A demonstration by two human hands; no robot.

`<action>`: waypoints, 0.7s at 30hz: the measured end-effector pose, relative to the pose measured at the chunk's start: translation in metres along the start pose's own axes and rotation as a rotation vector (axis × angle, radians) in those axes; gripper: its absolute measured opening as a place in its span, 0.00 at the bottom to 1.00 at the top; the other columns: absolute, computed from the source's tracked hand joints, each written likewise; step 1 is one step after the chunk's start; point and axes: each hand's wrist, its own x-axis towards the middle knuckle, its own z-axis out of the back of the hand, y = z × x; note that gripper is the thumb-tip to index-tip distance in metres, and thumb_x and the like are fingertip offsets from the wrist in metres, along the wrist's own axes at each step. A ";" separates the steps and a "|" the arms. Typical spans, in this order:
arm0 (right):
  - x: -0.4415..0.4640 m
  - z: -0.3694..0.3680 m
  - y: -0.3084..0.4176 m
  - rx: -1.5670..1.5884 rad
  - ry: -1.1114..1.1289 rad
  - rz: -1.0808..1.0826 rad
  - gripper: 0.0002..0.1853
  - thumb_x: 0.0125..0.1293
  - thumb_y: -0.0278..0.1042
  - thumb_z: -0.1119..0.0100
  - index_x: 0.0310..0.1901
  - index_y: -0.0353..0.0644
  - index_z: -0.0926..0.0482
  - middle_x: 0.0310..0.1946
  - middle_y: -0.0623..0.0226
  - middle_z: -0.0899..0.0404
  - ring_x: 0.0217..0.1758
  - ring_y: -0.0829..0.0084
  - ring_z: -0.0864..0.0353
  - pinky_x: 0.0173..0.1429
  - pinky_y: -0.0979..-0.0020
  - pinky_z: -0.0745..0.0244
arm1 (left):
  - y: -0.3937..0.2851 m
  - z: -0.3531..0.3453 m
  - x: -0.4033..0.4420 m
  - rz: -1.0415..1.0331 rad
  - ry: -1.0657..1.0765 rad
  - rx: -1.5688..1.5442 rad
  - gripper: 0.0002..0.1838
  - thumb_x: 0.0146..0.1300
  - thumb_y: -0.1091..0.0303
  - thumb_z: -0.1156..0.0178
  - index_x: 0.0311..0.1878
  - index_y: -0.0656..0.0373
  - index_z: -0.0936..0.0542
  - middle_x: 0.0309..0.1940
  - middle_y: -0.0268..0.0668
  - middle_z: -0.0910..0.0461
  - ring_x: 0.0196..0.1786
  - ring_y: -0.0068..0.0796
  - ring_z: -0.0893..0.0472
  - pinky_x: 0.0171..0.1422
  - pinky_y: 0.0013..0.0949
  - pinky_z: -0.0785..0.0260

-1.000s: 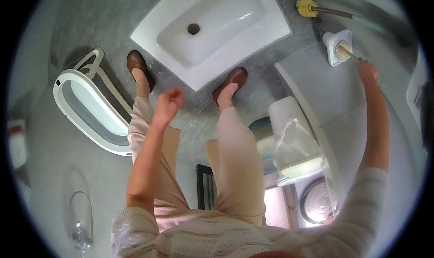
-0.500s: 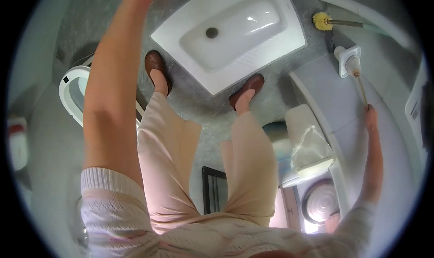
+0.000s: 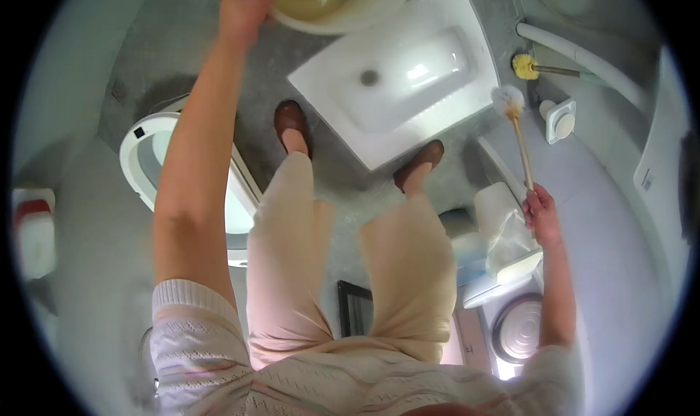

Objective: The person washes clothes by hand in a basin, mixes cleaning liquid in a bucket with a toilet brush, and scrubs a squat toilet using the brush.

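Note:
At the top edge, my left hand (image 3: 242, 16) grips the rim of a white round basin (image 3: 357, 24), which is cut off by the frame; its inside looks yellowish. On the right, my right hand (image 3: 541, 213) is closed around the light wooden handle of a toilet brush (image 3: 521, 142). The brush's white bristles point up and away, near the right corner of a white rectangular sink basin (image 3: 343, 128). A white brush holder (image 3: 561, 121) stands to the right of the brush head, apart from it.
A yellow-headed brush (image 3: 524, 67) lies beside a white pipe (image 3: 583, 51). An oval white tub (image 3: 131, 161) stands left of my legs. To the right are a lined bin (image 3: 503, 226) and a ledge (image 3: 583, 270). My brown shoes (image 3: 293, 121) are on the grey floor.
My right hand has lifted the toilet brush out of the white holder and moved it left. The white round basin has come into view at the top, with my left hand on its rim.

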 end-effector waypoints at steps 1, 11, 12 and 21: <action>-0.009 -0.022 0.016 0.028 0.044 0.076 0.18 0.64 0.35 0.55 0.55 0.43 0.35 0.18 0.75 0.34 0.13 0.87 0.43 0.15 0.84 0.46 | -0.001 0.010 -0.003 -0.029 -0.033 0.051 0.24 0.48 0.62 0.42 0.48 0.65 0.27 0.31 0.41 0.21 0.36 0.34 0.21 0.43 0.33 0.29; 0.065 -0.224 0.191 -1.168 -0.081 0.933 0.27 0.59 0.26 0.59 0.61 0.60 0.43 0.33 0.52 0.24 0.35 0.56 0.24 0.38 0.60 0.30 | -0.044 0.002 -0.048 -0.522 -0.334 0.512 0.24 0.46 0.62 0.42 0.52 0.48 0.27 0.38 0.46 0.27 0.38 0.44 0.25 0.43 0.39 0.31; 0.091 -0.243 0.208 -1.307 -0.134 0.964 0.28 0.59 0.25 0.61 0.61 0.60 0.43 0.33 0.52 0.24 0.35 0.56 0.23 0.38 0.60 0.29 | -0.046 -0.002 -0.050 -0.502 -0.312 0.485 0.25 0.45 0.61 0.42 0.52 0.46 0.26 0.38 0.47 0.28 0.38 0.45 0.25 0.44 0.39 0.32; 0.142 -0.317 0.211 -1.412 0.054 0.878 0.15 0.63 0.33 0.61 0.49 0.38 0.34 0.35 0.45 0.25 0.42 0.50 0.26 0.47 0.56 0.32 | -0.022 -0.012 -0.023 -0.745 -0.384 0.324 0.22 0.44 0.63 0.43 0.47 0.49 0.23 0.31 0.48 0.24 0.36 0.45 0.24 0.43 0.40 0.32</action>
